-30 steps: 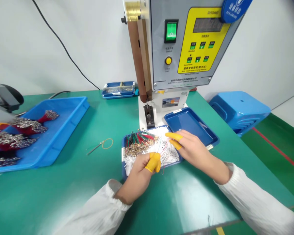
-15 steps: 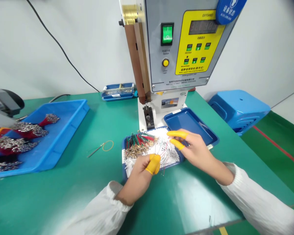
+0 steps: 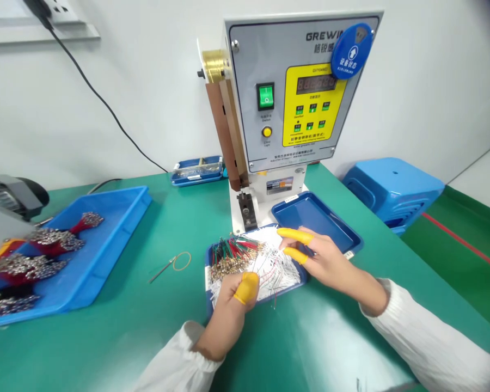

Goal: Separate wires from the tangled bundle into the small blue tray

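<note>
1. The left hand (image 3: 236, 299), with yellow rubber finger covers, presses its fingertips together, pinching thin dark wires (image 3: 263, 265) over the front of a shallow blue plastic tray (image 3: 299, 285).
2. The right hand (image 3: 326, 260), likewise covered, holds thumb and forefinger spread apart above the tray's right side; the wires' upper ends are too fine to trace.
3. Inside the tray, red and green wires with gold-coloured tips (image 3: 233, 256) lie beside slim white pieces (image 3: 285, 272).
4. A grey box-shaped machine with a yellow panel (image 3: 245, 76) stands just behind the tray.
</note>
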The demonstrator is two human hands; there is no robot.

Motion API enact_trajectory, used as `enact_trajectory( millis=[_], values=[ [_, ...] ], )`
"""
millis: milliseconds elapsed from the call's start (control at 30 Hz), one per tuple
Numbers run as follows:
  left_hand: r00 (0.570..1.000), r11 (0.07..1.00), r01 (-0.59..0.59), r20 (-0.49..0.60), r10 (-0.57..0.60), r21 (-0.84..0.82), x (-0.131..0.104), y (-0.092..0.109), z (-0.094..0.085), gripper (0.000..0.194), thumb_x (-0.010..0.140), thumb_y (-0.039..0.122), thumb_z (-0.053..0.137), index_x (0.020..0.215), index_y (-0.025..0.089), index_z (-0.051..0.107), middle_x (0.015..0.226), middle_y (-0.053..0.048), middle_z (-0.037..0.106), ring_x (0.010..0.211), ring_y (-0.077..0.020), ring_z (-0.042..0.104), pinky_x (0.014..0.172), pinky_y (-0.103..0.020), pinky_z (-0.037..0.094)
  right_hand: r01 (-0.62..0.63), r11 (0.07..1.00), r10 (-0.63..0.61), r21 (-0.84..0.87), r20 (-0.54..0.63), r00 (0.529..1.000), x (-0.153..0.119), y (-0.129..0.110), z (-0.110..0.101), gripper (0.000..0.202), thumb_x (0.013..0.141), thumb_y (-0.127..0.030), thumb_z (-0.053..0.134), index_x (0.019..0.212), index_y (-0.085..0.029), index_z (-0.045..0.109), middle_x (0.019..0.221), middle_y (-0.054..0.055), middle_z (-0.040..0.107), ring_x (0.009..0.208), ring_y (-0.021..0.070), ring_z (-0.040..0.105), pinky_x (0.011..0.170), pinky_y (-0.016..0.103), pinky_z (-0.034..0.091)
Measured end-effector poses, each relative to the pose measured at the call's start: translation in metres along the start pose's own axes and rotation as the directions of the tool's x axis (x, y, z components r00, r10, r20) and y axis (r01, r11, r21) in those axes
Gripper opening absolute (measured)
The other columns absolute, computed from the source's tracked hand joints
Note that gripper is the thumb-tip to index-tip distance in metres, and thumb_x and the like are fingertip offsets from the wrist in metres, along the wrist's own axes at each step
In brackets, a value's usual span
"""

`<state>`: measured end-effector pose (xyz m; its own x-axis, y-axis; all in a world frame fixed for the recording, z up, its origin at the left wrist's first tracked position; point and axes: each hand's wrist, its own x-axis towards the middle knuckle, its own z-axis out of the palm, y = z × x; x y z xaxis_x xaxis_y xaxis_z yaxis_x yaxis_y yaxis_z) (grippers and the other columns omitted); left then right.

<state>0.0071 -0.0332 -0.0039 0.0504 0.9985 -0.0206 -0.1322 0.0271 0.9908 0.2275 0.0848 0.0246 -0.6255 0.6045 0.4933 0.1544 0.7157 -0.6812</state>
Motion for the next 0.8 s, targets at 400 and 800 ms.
enact_trajectory(
  millis=[400, 800],
  values=[
    [1.000, 0.995, -0.002, -0.011, 0.003, 0.103, 0.0007, 0.0046, -0.0005, 0.063, 0.086, 0.072, 0.057, 0.054, 0.023, 0.033, 0.048, 0.004, 0.031, 0.049, -0.0103, 0.024, 0.050, -0.030, 0.018, 0.029, 1.000, -0.029, 0.005, -0.011, 1.000, -0.0004, 0.0025, -0.0039, 0.027, 0.102, -0.022, 0.063, 0.129, -0.026, 0.067, 0.111, 0.004, 0.075, 0.100, 0.0196, 0.066, 0.089, 0.037, 0.055],
    [1.000, 0.997, -0.008, 0.020, 0.006, 0.074, -0.0012, -0.0012, -0.0038, 0.063, 0.098, 0.065, 0.051, 0.056, 0.021, 0.034, 0.052, 0.004, 0.030, 0.051, -0.0097, 0.024, 0.052, -0.030, 0.016, 0.038, 0.999, -0.037, -0.029, 0.013, 0.999, -0.0004, 0.0009, -0.0047, 0.029, 0.102, -0.020, 0.061, 0.130, -0.025, 0.067, 0.116, 0.005, 0.075, 0.101, 0.0195, 0.064, 0.090, 0.036, 0.054]
  ],
)
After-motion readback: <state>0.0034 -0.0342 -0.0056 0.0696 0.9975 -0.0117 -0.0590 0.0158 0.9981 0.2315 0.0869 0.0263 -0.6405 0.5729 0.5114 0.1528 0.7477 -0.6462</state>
